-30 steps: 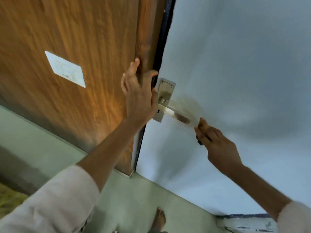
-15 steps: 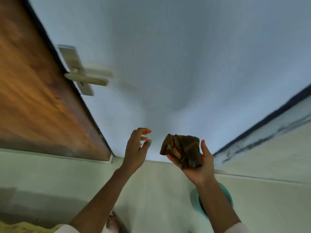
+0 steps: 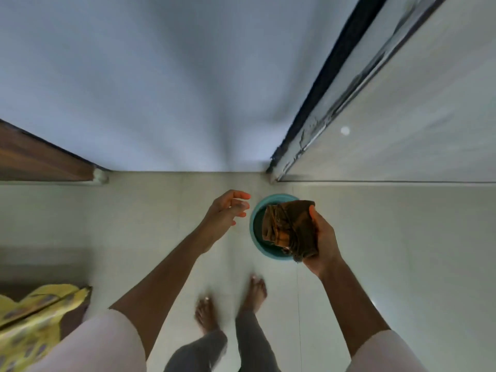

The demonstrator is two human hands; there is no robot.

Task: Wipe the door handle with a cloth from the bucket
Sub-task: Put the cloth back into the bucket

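1. The right hand [image 3: 320,241] grips a bunched brown cloth [image 3: 291,229], thumb up along its right edge and fingers hidden behind the folds.
2. The cloth is held directly above a teal bucket [image 3: 254,226] that stands on the pale tiled floor [image 3: 161,210]; whether the cloth's frayed lower end touches the rim, I cannot tell.
3. The cloth covers most of the bucket's mouth, so only the left arc of the rim and a dark patch of the interior show; what lies inside is hard to make out.
4. The left hand [image 3: 228,210] hangs empty just left of the bucket, fingers loosely spread and slightly curled, clear of both bucket and cloth.
5. The fingertips of the left hand are blurred.
6. The white door [image 3: 161,89] fills the upper part of the head view; its handle is out of view.
7. A wooden panel [image 3: 32,162] is cut off at the left edge, and a dark-edged frame [image 3: 330,84] with chipped paint runs up to the right.
8. 2 bare feet [image 3: 255,294] stand on the floor below the bucket, both smeared by motion.
9. A yellow patterned fabric [image 3: 32,318] sits at the lower left, cut off by the picture's edge.
10. White sleeves [image 3: 88,345] cover both upper arms at the bottom.
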